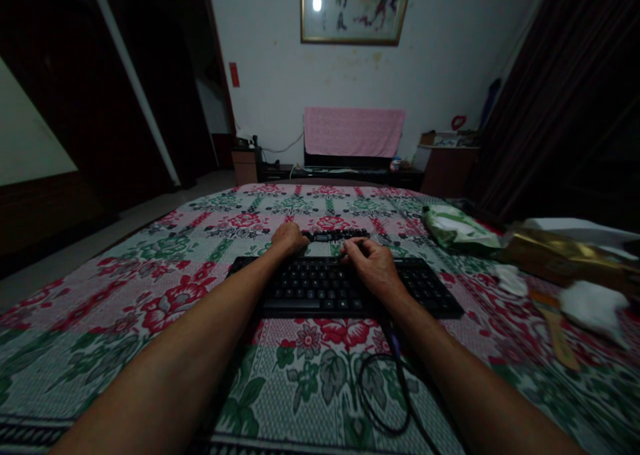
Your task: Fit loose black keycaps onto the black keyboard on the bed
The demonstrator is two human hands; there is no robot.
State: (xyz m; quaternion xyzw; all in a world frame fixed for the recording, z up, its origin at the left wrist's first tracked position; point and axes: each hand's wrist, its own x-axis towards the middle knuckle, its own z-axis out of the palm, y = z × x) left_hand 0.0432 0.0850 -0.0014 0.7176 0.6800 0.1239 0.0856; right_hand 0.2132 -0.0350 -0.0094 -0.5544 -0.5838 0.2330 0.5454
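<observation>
A black computer keyboard [300, 285] lies flat on the flowered cloth in front of me, its long space key towards me. Just beyond its far edge is a row of small black pieces that look like loose keycaps [337, 235]. My left hand [289, 237] is curled at the left end of that row; its fingertips are mostly hidden. Over the far right part of the keyboard, my right hand [371, 261] has thumb and fingers pinched together. Anything between them is too small and dark to name. A black cable [367, 401] lies looped on the near side.
The flowered tablecloth [165, 275] covers the table. To the right lie a wooden-handled brush [557, 331], white crumpled tissue [593, 305], a green-and-white packet [457, 228] and a gold-coloured box [560, 251]. A pink towel [355, 131] hangs by the far wall.
</observation>
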